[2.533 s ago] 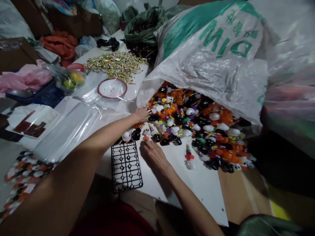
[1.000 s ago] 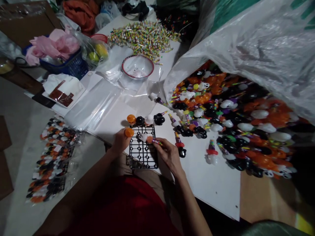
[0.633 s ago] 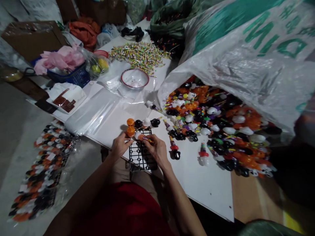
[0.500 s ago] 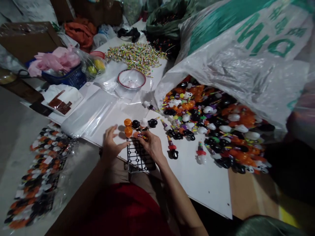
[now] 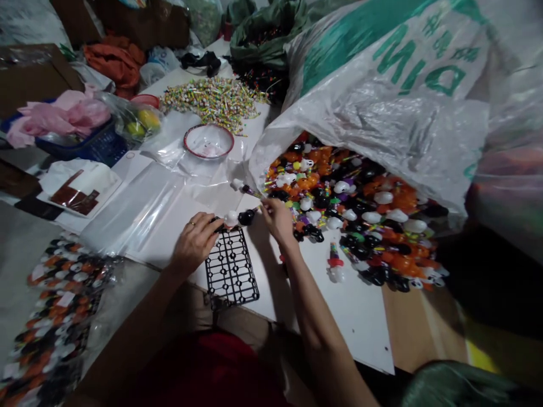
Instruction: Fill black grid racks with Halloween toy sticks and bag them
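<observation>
My left hand (image 5: pixel 195 240) lies over the left end of a black plastic grid rack (image 5: pixel 231 268), fingers curled round something hidden beneath them. Beside those fingertips, a white topper (image 5: pixel 231 219) and a black topper (image 5: pixel 246 217) stand in a row along the rack's far edge. My right hand (image 5: pixel 278 220) is beyond the rack's right side, its fingertips pinched at the near end of a small candy-filled tube (image 5: pixel 250 191) with a white top, lying on the white board. To its right spreads a heap of similar orange, black and white novelty toys (image 5: pixel 339 198).
A big white plastic sack (image 5: pixel 382 113) spills the heap at right. Behind stand a red-rimmed bowl (image 5: pixel 208 141) and a pile of small colourful tubes (image 5: pixel 212 99). Clear plastic bags (image 5: pixel 136 209) lie at left, near a blue basket (image 5: pixel 89 147). Filled racks (image 5: pixel 55 316) rest lower left.
My right hand has left the rack and moved right and away, to the white-topped tube. My left hand has moved onto the row's left end, covering the orange toppers. The view has shifted right.
</observation>
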`<state>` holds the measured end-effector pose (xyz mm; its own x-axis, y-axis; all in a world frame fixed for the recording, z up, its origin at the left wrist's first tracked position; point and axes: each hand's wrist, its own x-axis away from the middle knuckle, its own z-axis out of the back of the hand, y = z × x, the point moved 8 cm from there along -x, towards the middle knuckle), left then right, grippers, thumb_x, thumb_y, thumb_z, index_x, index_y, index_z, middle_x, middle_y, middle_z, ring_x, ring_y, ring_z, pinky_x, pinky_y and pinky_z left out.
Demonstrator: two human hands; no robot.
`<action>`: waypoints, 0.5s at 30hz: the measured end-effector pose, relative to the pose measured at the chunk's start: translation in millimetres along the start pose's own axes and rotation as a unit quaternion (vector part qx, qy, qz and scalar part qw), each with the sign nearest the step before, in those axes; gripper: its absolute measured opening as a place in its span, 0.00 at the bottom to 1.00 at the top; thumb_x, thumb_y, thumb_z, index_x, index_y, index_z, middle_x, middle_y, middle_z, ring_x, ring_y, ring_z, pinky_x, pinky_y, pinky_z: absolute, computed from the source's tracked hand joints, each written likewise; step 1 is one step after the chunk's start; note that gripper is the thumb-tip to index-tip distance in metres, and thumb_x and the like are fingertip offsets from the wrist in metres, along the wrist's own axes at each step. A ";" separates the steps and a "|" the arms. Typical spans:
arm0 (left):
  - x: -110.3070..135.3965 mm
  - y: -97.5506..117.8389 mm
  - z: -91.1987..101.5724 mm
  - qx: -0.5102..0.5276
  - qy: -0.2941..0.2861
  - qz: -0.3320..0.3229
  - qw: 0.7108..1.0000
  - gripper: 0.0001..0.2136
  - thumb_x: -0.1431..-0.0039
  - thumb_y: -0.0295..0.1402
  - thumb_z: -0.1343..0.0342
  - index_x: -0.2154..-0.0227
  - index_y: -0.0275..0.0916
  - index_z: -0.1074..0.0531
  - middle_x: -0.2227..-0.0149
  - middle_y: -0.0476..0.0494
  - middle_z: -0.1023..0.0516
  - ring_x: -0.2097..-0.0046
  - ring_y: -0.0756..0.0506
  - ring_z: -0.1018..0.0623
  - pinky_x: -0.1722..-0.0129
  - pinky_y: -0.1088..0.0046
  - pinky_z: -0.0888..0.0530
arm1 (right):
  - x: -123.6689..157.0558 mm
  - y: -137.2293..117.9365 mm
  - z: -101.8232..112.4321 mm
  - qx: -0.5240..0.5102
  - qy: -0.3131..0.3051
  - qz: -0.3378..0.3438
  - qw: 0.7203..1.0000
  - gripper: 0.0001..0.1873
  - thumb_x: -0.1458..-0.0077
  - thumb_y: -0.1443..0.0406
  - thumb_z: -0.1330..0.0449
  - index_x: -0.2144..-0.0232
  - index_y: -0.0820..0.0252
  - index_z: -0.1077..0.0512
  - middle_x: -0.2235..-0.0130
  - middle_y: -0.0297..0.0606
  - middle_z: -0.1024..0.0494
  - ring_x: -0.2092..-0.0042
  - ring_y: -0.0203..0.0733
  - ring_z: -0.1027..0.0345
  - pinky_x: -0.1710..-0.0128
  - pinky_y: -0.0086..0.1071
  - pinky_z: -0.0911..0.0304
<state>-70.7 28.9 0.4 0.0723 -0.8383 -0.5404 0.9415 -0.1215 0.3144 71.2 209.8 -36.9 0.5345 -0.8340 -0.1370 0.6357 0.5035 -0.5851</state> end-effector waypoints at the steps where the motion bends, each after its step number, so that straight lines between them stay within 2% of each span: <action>1: -1.5 0.5 0.3 -0.007 -0.001 0.003 1.000 0.15 0.35 0.28 0.47 0.46 0.38 0.28 0.48 0.37 0.24 0.43 0.38 0.28 0.42 0.53 0.27 | -25.1 -3.3 -10.3 0.061 -0.033 0.007 0.998 0.16 0.39 0.67 0.47 0.51 0.62 0.26 0.52 0.49 0.23 0.55 0.47 0.27 0.55 0.36 0.33; 4: -6.2 2.5 0.3 -0.023 -0.010 0.009 1.000 0.15 0.35 0.28 0.48 0.46 0.37 0.28 0.48 0.37 0.24 0.43 0.38 0.28 0.42 0.54 0.28 | -80.3 -7.1 -32.3 0.162 -0.081 -0.033 0.983 0.17 0.39 0.71 0.50 0.51 0.65 0.27 0.48 0.55 0.25 0.52 0.51 0.27 0.53 0.38 0.35; 6: -7.8 3.9 -0.9 -0.035 -0.021 0.014 0.999 0.16 0.35 0.28 0.49 0.46 0.37 0.28 0.48 0.37 0.24 0.43 0.38 0.28 0.42 0.54 0.28 | -84.8 -3.7 -29.9 0.138 -0.075 -0.068 0.985 0.14 0.39 0.69 0.47 0.55 0.66 0.26 0.51 0.56 0.23 0.52 0.52 0.27 0.53 0.39 0.35; 8: -8.1 5.4 -2.7 -0.046 -0.034 0.017 0.998 0.17 0.35 0.27 0.50 0.45 0.38 0.29 0.47 0.37 0.25 0.42 0.37 0.29 0.41 0.53 0.29 | -59.4 3.6 -15.0 0.045 -0.030 -0.096 0.994 0.12 0.40 0.64 0.44 0.59 0.65 0.26 0.57 0.51 0.20 0.57 0.50 0.26 0.56 0.38 0.34; 11: -7.9 7.5 -4.4 -0.050 -0.048 0.019 0.997 0.19 0.35 0.25 0.52 0.43 0.38 0.30 0.46 0.37 0.26 0.41 0.37 0.30 0.39 0.52 0.30 | 14.6 4.4 -1.9 -0.175 0.043 -0.087 0.980 0.16 0.42 0.55 0.43 0.62 0.62 0.27 0.65 0.42 0.20 0.64 0.45 0.27 0.63 0.35 0.33; 13: -8.3 8.2 -4.3 -0.051 -0.048 0.019 0.997 0.19 0.36 0.24 0.53 0.43 0.37 0.31 0.45 0.36 0.26 0.41 0.37 0.30 0.39 0.53 0.30 | 62.8 -9.2 -22.9 -0.300 0.008 -0.054 0.953 0.16 0.45 0.53 0.41 0.64 0.60 0.27 0.66 0.39 0.20 0.65 0.43 0.27 0.63 0.34 0.32; 15: -9.1 8.8 -5.4 -0.055 -0.052 0.018 0.997 0.20 0.36 0.25 0.53 0.42 0.35 0.32 0.46 0.35 0.26 0.41 0.37 0.30 0.39 0.53 0.30 | 94.9 -21.3 -55.5 -0.345 -0.028 -0.055 0.937 0.13 0.48 0.55 0.39 0.68 0.59 0.28 0.69 0.37 0.22 0.67 0.42 0.28 0.65 0.33 0.33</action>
<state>-61.3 38.3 3.8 0.0784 -0.8926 -0.4440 0.9697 -0.0352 0.2418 77.5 107.4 -81.8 0.5279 -0.8492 -0.0148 0.1875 0.1336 -0.9731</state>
